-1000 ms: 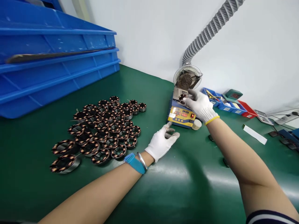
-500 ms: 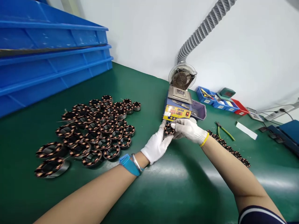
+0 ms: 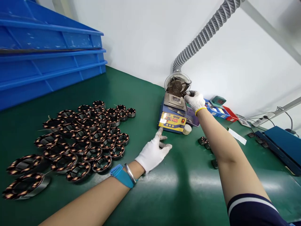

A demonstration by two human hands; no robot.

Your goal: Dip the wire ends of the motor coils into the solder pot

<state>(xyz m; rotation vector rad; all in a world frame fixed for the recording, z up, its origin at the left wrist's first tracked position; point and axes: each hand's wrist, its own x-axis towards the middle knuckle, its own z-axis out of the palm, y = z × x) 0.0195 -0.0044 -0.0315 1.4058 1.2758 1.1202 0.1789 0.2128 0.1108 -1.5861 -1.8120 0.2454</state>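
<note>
My right hand [image 3: 196, 101], in a white glove, reaches to the back of a yellow-fronted solder pot [image 3: 172, 121] with a red lit display. Pinched in its fingertips is a copper-wound motor stator [image 3: 185, 94], mostly covered by the glove. My left hand [image 3: 153, 153], also gloved, is just in front of the pot, its thumb and fingers apart and nothing in them. To the left, many ring-shaped stators [image 3: 81, 147] stand in a cluster on the green table [image 3: 150, 201]. A few more stators [image 3: 202, 140] are partly hidden beneath my right forearm.
Behind the pot is a round fan guard [image 3: 176, 86] on a grey flexible duct [image 3: 204, 33]. Blue crates [image 3: 51, 67] are stacked at far left. A purple bin [image 3: 194, 117], small blue bins [image 3: 216, 110], a red bin [image 3: 229, 114] and a white strip [image 3: 237, 136] lie right.
My right hand has carried the stator up and away to the back of the pot. The left hand has let go of it and spread its fingers. The view has shifted slightly.
</note>
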